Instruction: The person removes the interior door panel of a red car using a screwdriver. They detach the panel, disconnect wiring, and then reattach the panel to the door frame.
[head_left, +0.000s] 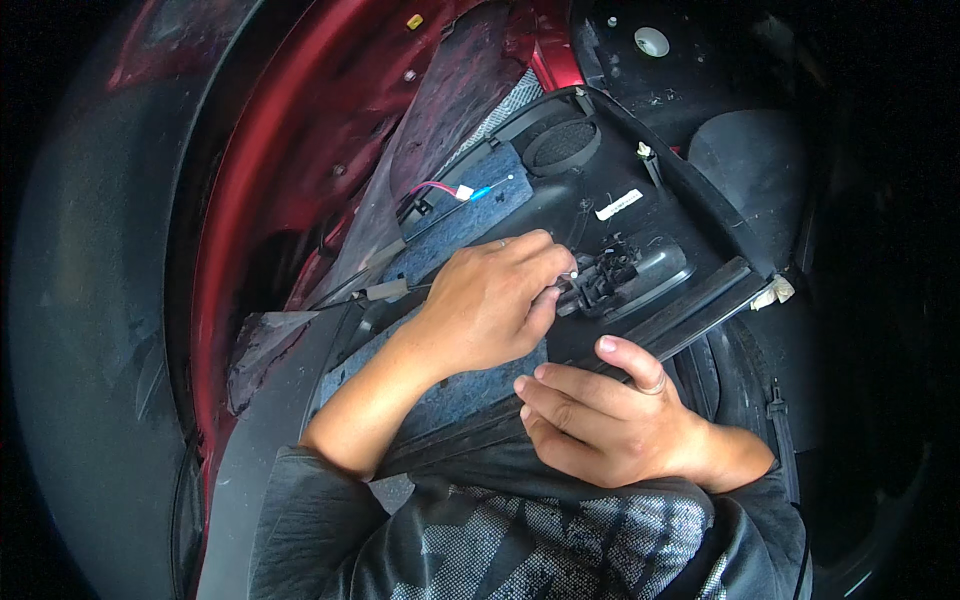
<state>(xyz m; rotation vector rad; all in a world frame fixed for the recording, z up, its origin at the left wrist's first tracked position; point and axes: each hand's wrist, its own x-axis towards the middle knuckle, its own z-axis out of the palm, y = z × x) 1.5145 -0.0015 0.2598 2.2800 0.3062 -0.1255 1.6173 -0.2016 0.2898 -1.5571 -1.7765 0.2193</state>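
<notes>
A black car door panel (pixel 560 210) lies with its inner side up in front of me. My left hand (pixel 490 300) is closed, thumb and fingertips pinched at the black door handle mechanism (pixel 620 275). Between those fingertips shows a small pale tip that looks like a cable end (pixel 573 275); the rest of it is hidden. A cable with a grey sleeve (pixel 385 290) runs toward the left hand from the left. My right hand (pixel 610 415) is held over the panel's near edge, empty, its fingers apart and loosely bent, close to the handle mechanism but not touching it.
Another cable with a blue fitting (pixel 482 193) and a pink wire rests on the blue felt pad (pixel 505 205). The red door frame (pixel 240 220) with clear plastic sheeting (pixel 420 120) rises at the left. White clips (pixel 644 150) stand along the panel's far edge. A dark seat (pixel 750 160) is at the right.
</notes>
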